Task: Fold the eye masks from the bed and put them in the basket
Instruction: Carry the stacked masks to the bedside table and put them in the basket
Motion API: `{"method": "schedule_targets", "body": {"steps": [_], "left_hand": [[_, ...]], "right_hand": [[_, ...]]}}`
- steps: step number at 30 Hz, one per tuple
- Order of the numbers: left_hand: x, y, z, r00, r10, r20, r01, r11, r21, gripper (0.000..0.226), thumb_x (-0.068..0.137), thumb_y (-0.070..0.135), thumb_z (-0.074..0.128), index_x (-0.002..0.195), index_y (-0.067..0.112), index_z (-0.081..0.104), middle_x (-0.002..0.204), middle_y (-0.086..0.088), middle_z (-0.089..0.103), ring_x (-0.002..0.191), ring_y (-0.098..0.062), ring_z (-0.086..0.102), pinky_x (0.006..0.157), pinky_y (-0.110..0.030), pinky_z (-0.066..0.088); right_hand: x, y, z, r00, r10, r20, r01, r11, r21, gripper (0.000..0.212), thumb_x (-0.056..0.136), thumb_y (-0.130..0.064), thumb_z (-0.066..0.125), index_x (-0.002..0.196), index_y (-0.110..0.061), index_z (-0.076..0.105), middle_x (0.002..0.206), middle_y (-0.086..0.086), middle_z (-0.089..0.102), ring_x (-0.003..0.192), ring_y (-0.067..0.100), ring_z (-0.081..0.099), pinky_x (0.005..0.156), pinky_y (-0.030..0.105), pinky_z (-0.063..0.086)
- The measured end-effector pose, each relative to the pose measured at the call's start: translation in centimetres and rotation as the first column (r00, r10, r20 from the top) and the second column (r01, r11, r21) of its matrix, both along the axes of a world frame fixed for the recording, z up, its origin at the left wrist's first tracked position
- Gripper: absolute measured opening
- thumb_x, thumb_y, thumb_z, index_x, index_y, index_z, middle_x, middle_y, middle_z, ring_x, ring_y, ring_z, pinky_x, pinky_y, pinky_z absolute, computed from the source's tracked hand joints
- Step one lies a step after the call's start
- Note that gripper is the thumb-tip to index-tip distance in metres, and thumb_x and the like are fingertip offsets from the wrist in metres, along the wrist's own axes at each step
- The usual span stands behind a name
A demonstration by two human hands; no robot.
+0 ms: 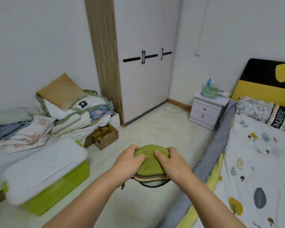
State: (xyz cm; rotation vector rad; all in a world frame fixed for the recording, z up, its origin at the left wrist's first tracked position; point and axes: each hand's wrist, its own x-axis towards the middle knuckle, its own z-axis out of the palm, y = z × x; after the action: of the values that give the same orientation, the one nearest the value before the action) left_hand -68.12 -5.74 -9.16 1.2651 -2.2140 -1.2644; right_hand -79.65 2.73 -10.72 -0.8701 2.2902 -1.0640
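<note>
Both hands are seen at lower centre of frame, held out over the floor w/ forearms entering from the bottom edge. Left hand (129,160) and right hand (173,162) are each closed around a stack of eye masks (150,163), thumbs pressed on the green top mask, fingers wrapped under the sides. Beneath the green layer, edges of tan, grey and pale masks are visible at the near end of the stack; a short dark strap end hangs below the left wrist.

Progress, as judged: the masks appear already folded and gathered, so the folding step looks done or nearly so for this bundle; placing remains. The bed (262,162) occupies the right side of frame, and no further masks can be made out on its patterned cover, though only part of it is in view. No basket can be identified w/ certainty; a small green container (210,92) on the nightstand (207,111) at right of centre may be it, but this cannot be told. A lidded green storage box (46,175) sits at lower left.

Writing: "OMANTIC" is legible on a striped pillow (281,117) at right edge, presumably part of "ROMANTIC"; partial lettering "tre" is seen on the bedding at bottom right. No brand marks are readable on the masks
</note>
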Motion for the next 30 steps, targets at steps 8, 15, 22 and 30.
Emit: {"method": "schedule_targets", "body": {"steps": [8,15,22,30], "left_hand": [[-3.2,-6.5,0.6,1.0,-0.01,-0.013,0.01,1.0,-0.012,0.028,0.087,0.027,0.046,0.112,0.018,0.053,0.101,-0.002,0.057,0.088,-0.019,0.057,0.056,-0.024,0.047],[-5.6,-13.2,0.8,0.997,-0.075,0.002,0.075,0.997,0.0,0.028,0.087,0.026,0.046,0.112,0.017,0.054,0.109,-0.007,0.062,0.099,-0.024,0.06,0.086,-0.036,0.048],[-7.5,-22.0,0.7,0.973,-0.232,0.018,0.232,0.973,-0.009,0.027,0.087,0.025,0.046,0.111,0.015,0.054,0.109,-0.009,0.062,0.098,-0.024,0.06,0.081,-0.032,0.048],[-11.8,-29.4,-0.6,0.921,-0.389,0.016,0.389,0.92,0.041,0.024,0.086,0.025,0.047,0.108,0.019,0.055,0.1,-0.002,0.062,0.092,-0.02,0.06,0.08,-0.031,0.048]], "right_hand": [[-3.6,-6.6,0.7,0.999,0.036,-0.032,-0.036,0.999,0.0,0.045,0.085,-0.049,0.05,0.113,-0.013,0.047,0.104,0.008,0.063,0.095,0.027,0.057,0.078,0.032,0.043],[-5.3,-12.4,0.7,0.999,-0.023,-0.041,0.024,1.0,0.016,0.044,0.086,-0.048,0.049,0.112,-0.013,0.048,0.094,0.003,0.056,0.09,0.025,0.055,0.076,0.03,0.041],[-5.7,-19.7,0.0,0.983,-0.181,-0.007,0.181,0.983,0.013,0.039,0.085,-0.049,0.05,0.104,-0.014,0.048,0.093,0.003,0.057,0.089,0.025,0.056,0.076,0.031,0.044],[-7.7,-25.1,-0.2,0.953,-0.3,-0.03,0.301,0.951,0.063,0.036,0.086,-0.049,0.049,0.101,-0.016,0.044,0.097,0.005,0.059,0.087,0.023,0.053,0.072,0.028,0.037]]}}
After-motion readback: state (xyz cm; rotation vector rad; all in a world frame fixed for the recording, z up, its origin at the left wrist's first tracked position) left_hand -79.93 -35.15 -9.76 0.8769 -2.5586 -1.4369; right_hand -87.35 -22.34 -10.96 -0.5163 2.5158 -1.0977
